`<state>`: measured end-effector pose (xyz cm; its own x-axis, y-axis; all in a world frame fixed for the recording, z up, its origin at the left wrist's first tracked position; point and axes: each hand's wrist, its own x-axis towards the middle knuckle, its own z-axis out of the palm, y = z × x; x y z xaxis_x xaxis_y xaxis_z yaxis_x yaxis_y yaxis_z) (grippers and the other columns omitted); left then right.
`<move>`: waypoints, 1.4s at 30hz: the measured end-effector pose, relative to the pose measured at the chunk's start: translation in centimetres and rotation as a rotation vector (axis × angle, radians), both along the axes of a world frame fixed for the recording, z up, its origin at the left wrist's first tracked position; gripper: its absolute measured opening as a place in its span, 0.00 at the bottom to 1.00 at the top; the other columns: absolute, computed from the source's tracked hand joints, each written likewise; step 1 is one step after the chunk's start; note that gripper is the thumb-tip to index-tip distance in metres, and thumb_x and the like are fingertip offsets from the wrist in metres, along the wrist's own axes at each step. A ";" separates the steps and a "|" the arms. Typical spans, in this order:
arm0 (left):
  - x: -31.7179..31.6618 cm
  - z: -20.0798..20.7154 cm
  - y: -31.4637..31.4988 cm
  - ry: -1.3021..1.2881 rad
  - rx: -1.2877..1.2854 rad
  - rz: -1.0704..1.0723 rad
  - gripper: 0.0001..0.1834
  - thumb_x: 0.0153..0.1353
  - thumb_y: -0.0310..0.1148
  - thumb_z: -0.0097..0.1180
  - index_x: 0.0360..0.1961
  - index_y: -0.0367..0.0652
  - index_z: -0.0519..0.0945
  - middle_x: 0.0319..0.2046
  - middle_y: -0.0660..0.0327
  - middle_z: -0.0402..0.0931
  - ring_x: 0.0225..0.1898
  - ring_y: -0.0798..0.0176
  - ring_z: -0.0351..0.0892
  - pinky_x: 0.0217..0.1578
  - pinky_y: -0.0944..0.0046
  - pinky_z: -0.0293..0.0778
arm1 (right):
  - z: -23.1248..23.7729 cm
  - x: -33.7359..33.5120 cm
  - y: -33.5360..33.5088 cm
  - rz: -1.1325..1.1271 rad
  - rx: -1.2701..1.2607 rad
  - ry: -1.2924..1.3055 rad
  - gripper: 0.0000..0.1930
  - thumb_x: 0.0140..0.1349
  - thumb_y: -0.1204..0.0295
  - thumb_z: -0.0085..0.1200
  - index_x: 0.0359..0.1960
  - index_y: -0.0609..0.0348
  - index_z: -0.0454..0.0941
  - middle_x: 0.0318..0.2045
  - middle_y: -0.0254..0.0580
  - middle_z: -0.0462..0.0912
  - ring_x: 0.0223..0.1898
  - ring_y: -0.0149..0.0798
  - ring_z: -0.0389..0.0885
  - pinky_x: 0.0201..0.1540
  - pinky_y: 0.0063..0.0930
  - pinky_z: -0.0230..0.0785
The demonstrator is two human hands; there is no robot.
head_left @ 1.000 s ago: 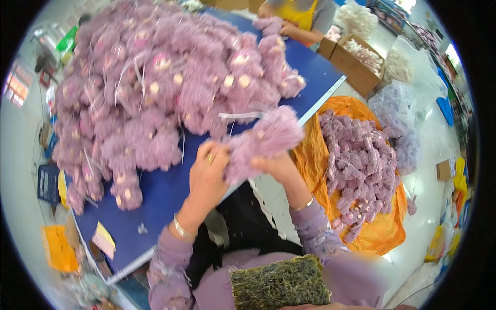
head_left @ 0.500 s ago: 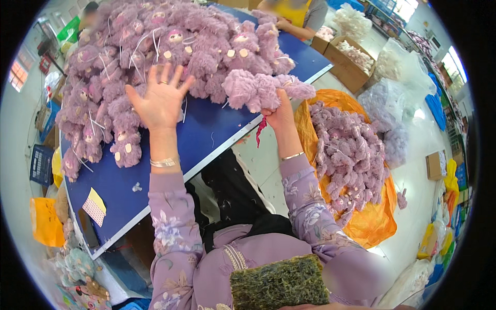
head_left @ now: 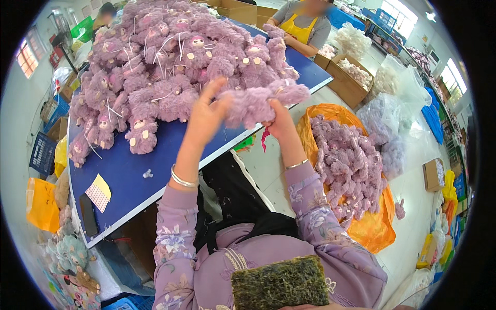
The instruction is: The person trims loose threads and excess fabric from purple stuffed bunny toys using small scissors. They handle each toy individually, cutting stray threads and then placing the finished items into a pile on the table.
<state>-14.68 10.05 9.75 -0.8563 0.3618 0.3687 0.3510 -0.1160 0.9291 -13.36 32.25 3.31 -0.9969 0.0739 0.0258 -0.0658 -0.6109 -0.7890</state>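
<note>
A fluffy purple plush toy (head_left: 253, 106) is held out lengthwise above the table's right edge. My right hand (head_left: 279, 123) is closed around its lower side, and a dark pink strip (head_left: 265, 139) dangles below that hand. My left hand (head_left: 206, 118), slightly blurred, is at the toy's left end with its fingers apart; whether it touches the fur I cannot tell. Just beyond lies a big heap of similar purple plush toys (head_left: 170, 67) with pale faces and white strings, piled on the blue table (head_left: 170, 139).
On the right, an orange bag (head_left: 374, 235) on the floor holds more purple plush pieces. Cardboard boxes (head_left: 338, 85) and clear plastic bags (head_left: 380, 106) stand behind it. A person in a yellow apron (head_left: 297, 31) is across the table. A paper sheet (head_left: 98, 194) and dark phone-like object (head_left: 88, 214) lie at left.
My left hand has moved right, from palm-out and spread over the table to the toy's left end. My right hand keeps hold of the toy, which has shifted slightly. The view has tilted a little.
</note>
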 end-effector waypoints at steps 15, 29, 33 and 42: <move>4.0 -4.6 -1.2 0.775 -0.470 0.390 0.30 0.34 0.26 0.70 0.45 0.41 0.75 0.52 0.58 0.74 0.52 0.51 0.72 0.52 0.54 0.64 | -2.0 2.8 -7.1 0.017 -0.247 0.161 0.18 0.57 0.79 0.50 0.51 0.55 0.68 0.44 0.38 0.76 0.46 0.39 0.78 0.50 0.37 0.75; 4.8 -3.0 -2.6 0.877 -0.618 0.440 0.23 0.31 0.33 0.73 0.31 0.43 0.76 0.51 0.58 0.75 0.55 0.52 0.70 0.54 0.51 0.63 | -3.2 3.2 -7.4 0.062 -0.216 0.140 0.16 0.57 0.79 0.52 0.47 0.51 0.70 0.38 0.31 0.76 0.35 0.30 0.78 0.28 0.23 0.70; 5.0 -4.3 -4.0 0.871 -0.690 0.470 0.22 0.32 0.30 0.72 0.31 0.41 0.75 0.51 0.57 0.76 0.56 0.50 0.69 0.56 0.51 0.63 | -2.6 3.4 -8.4 -0.065 -0.173 0.166 0.15 0.57 0.78 0.53 0.46 0.50 0.70 0.33 0.28 0.75 0.27 0.26 0.76 0.18 0.19 0.61; 5.8 -7.2 -3.4 0.766 -0.673 0.499 0.28 0.37 0.21 0.67 0.45 0.37 0.75 0.52 0.55 0.74 0.55 0.47 0.70 0.55 0.52 0.66 | -2.5 4.5 -9.5 -0.008 -0.050 -0.099 0.08 0.57 0.72 0.58 0.38 0.54 0.74 0.25 0.28 0.74 0.18 0.25 0.69 0.14 0.19 0.50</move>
<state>-8.89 6.67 2.52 -0.5928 0.3658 0.7175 0.7210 0.6380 0.2704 -8.82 22.79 0.83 -0.9938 0.0810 -0.0765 0.0057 -0.6491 -0.7607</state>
